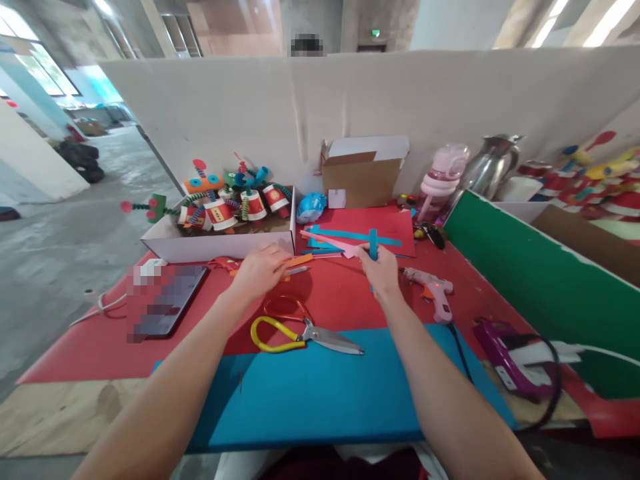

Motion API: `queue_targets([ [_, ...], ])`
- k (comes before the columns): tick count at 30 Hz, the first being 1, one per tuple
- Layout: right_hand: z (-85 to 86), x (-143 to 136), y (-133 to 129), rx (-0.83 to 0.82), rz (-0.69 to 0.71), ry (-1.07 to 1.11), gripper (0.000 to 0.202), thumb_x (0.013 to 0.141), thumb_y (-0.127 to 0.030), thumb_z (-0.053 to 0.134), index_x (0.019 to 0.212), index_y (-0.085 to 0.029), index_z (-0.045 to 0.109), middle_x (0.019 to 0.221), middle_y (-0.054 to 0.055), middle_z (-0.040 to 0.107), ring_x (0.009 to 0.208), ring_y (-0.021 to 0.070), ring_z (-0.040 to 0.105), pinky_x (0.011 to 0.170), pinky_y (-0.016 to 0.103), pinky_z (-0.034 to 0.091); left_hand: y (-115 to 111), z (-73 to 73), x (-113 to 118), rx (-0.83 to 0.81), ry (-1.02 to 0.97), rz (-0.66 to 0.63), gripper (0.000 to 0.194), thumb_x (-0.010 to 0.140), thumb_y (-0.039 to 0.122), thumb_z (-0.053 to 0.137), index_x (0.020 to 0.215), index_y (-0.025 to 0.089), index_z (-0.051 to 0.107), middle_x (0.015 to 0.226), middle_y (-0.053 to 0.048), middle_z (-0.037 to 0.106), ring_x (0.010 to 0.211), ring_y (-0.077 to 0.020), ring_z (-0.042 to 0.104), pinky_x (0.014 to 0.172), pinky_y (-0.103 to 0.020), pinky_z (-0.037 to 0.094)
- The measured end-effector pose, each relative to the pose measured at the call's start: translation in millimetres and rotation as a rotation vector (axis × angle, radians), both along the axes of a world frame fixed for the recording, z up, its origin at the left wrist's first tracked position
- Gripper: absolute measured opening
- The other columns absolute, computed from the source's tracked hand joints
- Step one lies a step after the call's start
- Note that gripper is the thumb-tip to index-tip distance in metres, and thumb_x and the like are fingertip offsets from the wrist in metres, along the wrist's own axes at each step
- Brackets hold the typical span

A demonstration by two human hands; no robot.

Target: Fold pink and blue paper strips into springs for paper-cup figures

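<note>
My right hand (pixel 381 268) is closed around a blue paper strip (pixel 373 244), which stands upright from the fingers. A pink paper strip (pixel 333 241) runs leftward from the same fingertips. My left hand (pixel 261 270) is over the red table cover, its fingers bent and closed at the near end of an orange paper strip (pixel 301 259). Just below that strip, a pointed grey tip (pixel 299 270) shows beside the fingers; its other end is hidden. Scissors (pixel 325 337) with one yellow and one red handle lie slightly open between my forearms.
A white box (pixel 220 248) of paper-cup figures stands back left, near a phone (pixel 175 303). Blue strips lie on red sheets (pixel 350 217). A pink glue gun (pixel 434 292), a purple device (pixel 515 360) and a green-sided box (pixel 540 287) are right; a blue board (pixel 320 400) lies in front.
</note>
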State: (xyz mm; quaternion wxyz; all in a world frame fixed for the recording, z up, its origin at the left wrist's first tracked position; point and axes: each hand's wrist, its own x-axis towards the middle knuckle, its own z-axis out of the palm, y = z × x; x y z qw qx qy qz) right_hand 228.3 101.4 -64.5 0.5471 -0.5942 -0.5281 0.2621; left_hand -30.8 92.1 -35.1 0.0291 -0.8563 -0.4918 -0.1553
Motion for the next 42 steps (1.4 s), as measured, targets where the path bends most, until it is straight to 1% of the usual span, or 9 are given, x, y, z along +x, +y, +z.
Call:
queue_targets([
  [4,-2.0,-1.5,0.2,-0.01,0.006,0.001,0.031,0.07,-0.043,0.056,0.08,-0.017,0.068,0.06,0.001,0.061,0.057,0.0163,0.053,0.054,0.026,0.037,-2.3,-9.4,4.8,-0.31,-0.015,-0.177,0.031,0.09,0.024,0.039,0.093,0.023,0.069,0.093,-0.003,0.071,0.085,-0.0166,0.064,0.076,-0.026,0.047],
  [9,-0.4,-5.1,-3.0,-0.024,0.034,0.013,0.029,0.069,-0.043,0.057,0.077,-0.017,0.067,0.061,0.001,0.06,0.056,0.0154,0.051,0.053,0.026,0.036,8.5,-21.9,-1.9,-0.105,0.042,-0.061,0.031,0.085,0.013,0.04,0.097,0.017,0.068,0.1,-0.01,0.069,0.095,-0.0212,0.061,0.085,-0.033,0.046],
  [15,4.8,-6.4,-6.7,-0.055,0.112,0.009,0.025,0.07,-0.04,0.058,0.076,-0.018,0.066,0.062,0.001,0.061,0.058,0.016,0.053,0.056,0.026,0.038,-4.5,1.7,2.4,0.184,-0.247,0.073,0.025,0.089,0.022,0.041,0.095,0.019,0.066,0.094,-0.007,0.069,0.09,-0.0195,0.061,0.082,-0.032,0.046],
  [18,7.6,-10.5,-10.4,-0.073,0.291,-0.073,0.02,0.07,-0.037,0.059,0.07,-0.018,0.065,0.063,0.0,0.061,0.059,0.0149,0.053,0.059,0.026,0.039,-19.1,5.9,26.1,0.256,-0.244,-0.038,0.029,0.09,0.029,0.044,0.113,0.018,0.059,0.113,-0.01,0.065,0.106,-0.0226,0.055,0.092,-0.039,0.041],
  [21,10.2,-18.9,-16.3,-0.104,0.455,-0.17,0.018,0.072,-0.034,0.059,0.068,-0.018,0.066,0.061,-0.001,0.06,0.057,0.0138,0.052,0.059,0.026,0.039,-28.6,-4.5,49.4,0.133,-0.11,-0.113,0.034,0.089,0.032,0.048,0.118,0.016,0.055,0.116,-0.013,0.063,0.109,-0.0256,0.054,0.092,-0.042,0.04],
  [26,13.5,-27.2,-21.6,-0.12,0.566,-0.22,0.02,0.076,-0.036,0.06,0.072,-0.017,0.066,0.067,0.002,0.067,0.062,0.0162,0.058,0.062,0.026,0.043,-31.4,-19.3,56.6,-0.093,-0.113,-0.023,0.024,0.092,0.024,0.038,0.09,0.017,0.061,0.086,-0.009,0.067,0.083,-0.0208,0.061,0.074,-0.032,0.045],
  [33,12.6,-8.5,-16.4,-0.072,0.348,-0.576,0.04,0.095,-0.037,0.03,0.103,-0.021,0.066,0.102,0.009,0.07,0.098,0.0229,0.062,0.083,0.033,0.045,-25.8,-5.2,49.6,-0.567,-0.811,0.061,0.032,0.088,0.044,0.046,0.073,0.018,0.057,0.062,-0.001,0.063,0.05,-0.0117,0.057,0.048,-0.021,0.043],
  [37,6.8,-13.9,-16.6,-0.035,0.443,-0.757,0.029,0.092,-0.028,0.041,0.101,-0.02,0.067,0.106,0.011,0.068,0.102,0.0239,0.058,0.091,0.038,0.04,-27.1,-1.1,54.2,-0.94,-1.271,0.174,0.022,0.081,0.038,0.059,0.082,0.017,0.054,0.065,-0.001,0.066,0.045,-0.0106,0.058,0.042,-0.02,0.046],
  [42,8.9,-33.9,-24.0,-0.001,0.508,-0.261,0.026,0.092,-0.03,0.042,0.087,-0.018,0.064,0.091,0.006,0.069,0.088,0.0171,0.062,0.081,0.031,0.045,-31.3,-1.3,58.0,-1.021,-1.382,0.123,0.021,0.08,0.032,0.063,0.075,0.014,0.054,0.063,-0.003,0.066,0.046,-0.0101,0.059,0.043,-0.02,0.048],
])
